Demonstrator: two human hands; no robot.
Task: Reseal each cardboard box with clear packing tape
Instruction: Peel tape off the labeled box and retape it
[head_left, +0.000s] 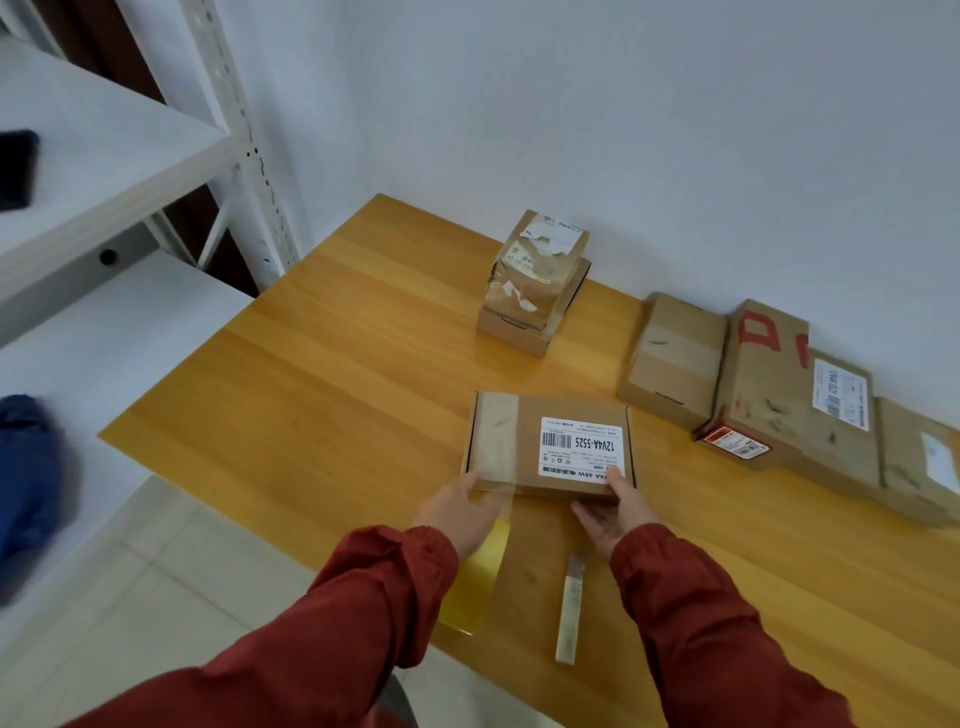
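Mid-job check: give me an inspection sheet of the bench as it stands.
Surface: yellow-brown wooden table.
Job's things: small brown cardboard box with a white label; clear yellowish tape strip runs from its top over the near edge toward the person; pale slim tool, likely a cutter, lies by the right sleeve.
Clutter: two stacked boxes further back; row of brown boxes along the wall, right.
Grippers: left hand and right hand grip the labelled box's near corners.
Cables: nothing seen.
Surroundings: white metal shelving at left, dark object on it; white wall.
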